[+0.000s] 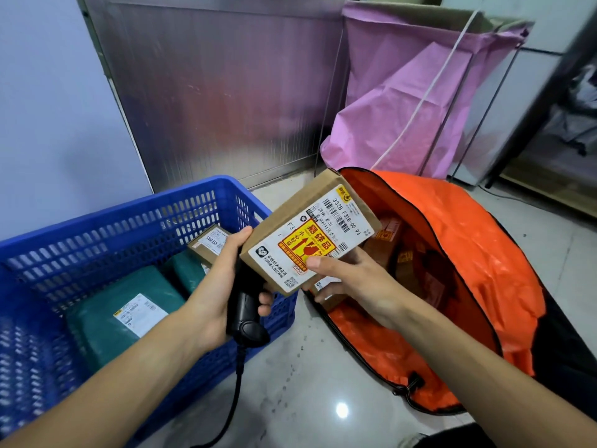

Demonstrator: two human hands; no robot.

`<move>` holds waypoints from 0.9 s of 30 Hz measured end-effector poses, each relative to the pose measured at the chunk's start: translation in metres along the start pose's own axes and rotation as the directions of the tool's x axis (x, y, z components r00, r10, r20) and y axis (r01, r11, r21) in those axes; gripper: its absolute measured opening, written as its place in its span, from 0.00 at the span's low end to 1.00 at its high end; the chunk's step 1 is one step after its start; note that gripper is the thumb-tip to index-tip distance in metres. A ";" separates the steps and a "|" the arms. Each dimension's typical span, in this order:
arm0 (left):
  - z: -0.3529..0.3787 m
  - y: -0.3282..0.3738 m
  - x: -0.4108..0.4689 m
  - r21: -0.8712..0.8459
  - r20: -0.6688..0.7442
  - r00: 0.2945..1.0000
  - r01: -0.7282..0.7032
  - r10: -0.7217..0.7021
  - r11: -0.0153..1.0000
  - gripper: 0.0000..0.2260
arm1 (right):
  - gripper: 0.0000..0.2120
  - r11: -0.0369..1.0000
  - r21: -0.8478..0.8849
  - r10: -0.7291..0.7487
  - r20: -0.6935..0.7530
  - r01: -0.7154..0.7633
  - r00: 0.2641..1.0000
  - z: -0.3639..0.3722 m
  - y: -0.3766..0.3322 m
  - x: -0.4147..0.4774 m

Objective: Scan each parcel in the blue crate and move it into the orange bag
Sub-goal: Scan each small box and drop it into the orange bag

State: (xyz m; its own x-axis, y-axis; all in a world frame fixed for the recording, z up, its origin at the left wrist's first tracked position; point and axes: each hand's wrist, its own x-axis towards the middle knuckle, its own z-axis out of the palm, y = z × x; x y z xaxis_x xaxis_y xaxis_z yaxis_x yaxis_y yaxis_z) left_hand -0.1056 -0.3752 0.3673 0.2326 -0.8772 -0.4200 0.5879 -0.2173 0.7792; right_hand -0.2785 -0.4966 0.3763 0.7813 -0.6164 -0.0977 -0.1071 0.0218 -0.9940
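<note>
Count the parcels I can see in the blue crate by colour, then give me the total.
Green plastic-wrapped parcels: 2, a large one and a smaller one
Brown cardboard box with a white label: 1
Total in the blue plastic crate: 3 visible
Not counted: the labelled cardboard box held by the right hand.

Left forearm (129, 367) and right forearm (468, 357): bare along the whole visible length, slender, narrow at the wrist. Left hand (219, 286) and right hand (349, 279): uncovered. Visible thumbnails short, plain, unpainted.
</note>
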 end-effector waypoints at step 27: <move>-0.002 0.004 0.002 0.233 -0.116 0.973 -0.167 0.198 0.958 0.17 | 0.27 0.994 -0.045 0.092 -0.075 -0.096 0.993 -0.018 0.001 0.008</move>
State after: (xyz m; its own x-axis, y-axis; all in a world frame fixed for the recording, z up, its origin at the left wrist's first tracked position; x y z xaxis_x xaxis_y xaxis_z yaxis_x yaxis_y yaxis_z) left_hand -0.1012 -0.3770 0.3692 0.4329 -0.8470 -0.3086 0.3440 -0.1612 0.9250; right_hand -0.2837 -0.5154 0.3754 0.7198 -0.6690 -0.1852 -0.2094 0.0452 -0.9768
